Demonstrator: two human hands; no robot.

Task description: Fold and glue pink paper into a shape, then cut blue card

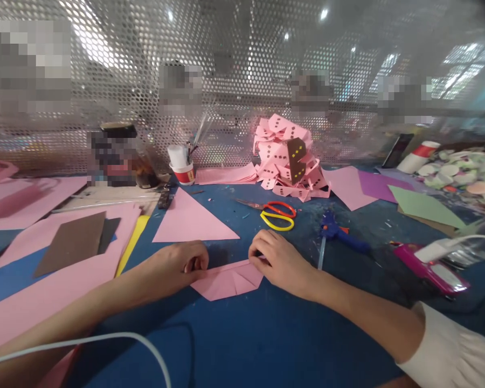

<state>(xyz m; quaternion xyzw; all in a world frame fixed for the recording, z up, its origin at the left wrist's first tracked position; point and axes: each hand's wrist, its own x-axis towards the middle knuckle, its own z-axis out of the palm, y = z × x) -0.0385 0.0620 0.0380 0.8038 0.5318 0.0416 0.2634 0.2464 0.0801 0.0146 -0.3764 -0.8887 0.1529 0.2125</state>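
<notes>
A folded piece of pink paper (228,281) with creases across it lies low over the blue table, between my two hands. My left hand (186,261) is closed at its left end, fingers curled and the thumb against the edge. At the right end my right hand (281,261) pinches the upper corner between thumb and fingers. Just beyond my left hand rests a flat pink paper triangle (194,220). Scissors (278,215) with one red and one yellow handle lie beyond my right hand, their blades pointing left.
A blue glue gun (341,231) lies right of the scissors, near a magenta device (430,269) with a white plug. Behind stands a pile of dotted pink folded papers (283,156). Paper sheets (68,293) cover the left side. A white cable (117,335) crosses the lower left.
</notes>
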